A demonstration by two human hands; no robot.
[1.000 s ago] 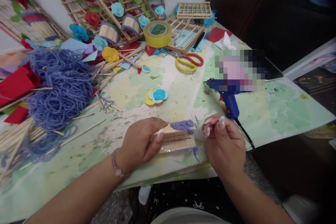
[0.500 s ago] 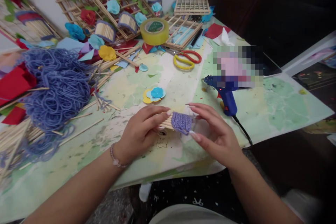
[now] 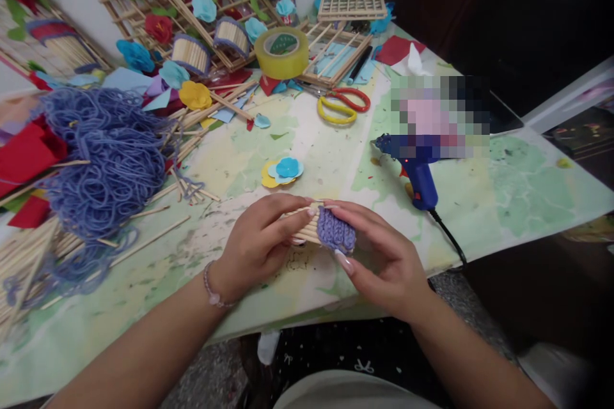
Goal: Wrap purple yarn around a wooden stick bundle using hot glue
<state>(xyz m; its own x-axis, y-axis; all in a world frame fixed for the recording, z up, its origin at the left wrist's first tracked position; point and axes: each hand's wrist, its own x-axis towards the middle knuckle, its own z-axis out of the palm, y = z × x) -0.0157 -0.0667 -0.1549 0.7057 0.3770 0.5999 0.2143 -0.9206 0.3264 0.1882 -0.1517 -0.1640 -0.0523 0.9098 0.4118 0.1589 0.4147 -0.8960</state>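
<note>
A small bundle of wooden sticks (image 3: 307, 225), wrapped at its right end with purple yarn (image 3: 333, 233), is held just above the table's front edge. My left hand (image 3: 259, 243) grips the bare stick end, fingers curled round it. My right hand (image 3: 378, 252) closes over the yarn-wrapped end, thumb and fingers pressed on the yarn. A bracelet (image 3: 211, 284) sits on my left wrist.
A blue glue gun (image 3: 417, 169) with a black cord lies to the right. A heap of purple yarn (image 3: 103, 156) and loose sticks (image 3: 144, 243) fill the left. Paper flowers (image 3: 283, 171), scissors (image 3: 343, 105), a tape roll (image 3: 281, 51) and stick frames (image 3: 352, 5) lie farther back.
The bundle was lifted off the table and turned so the yarn faces me. My right hand went from pinching yarn to closing over the wrapped end.
</note>
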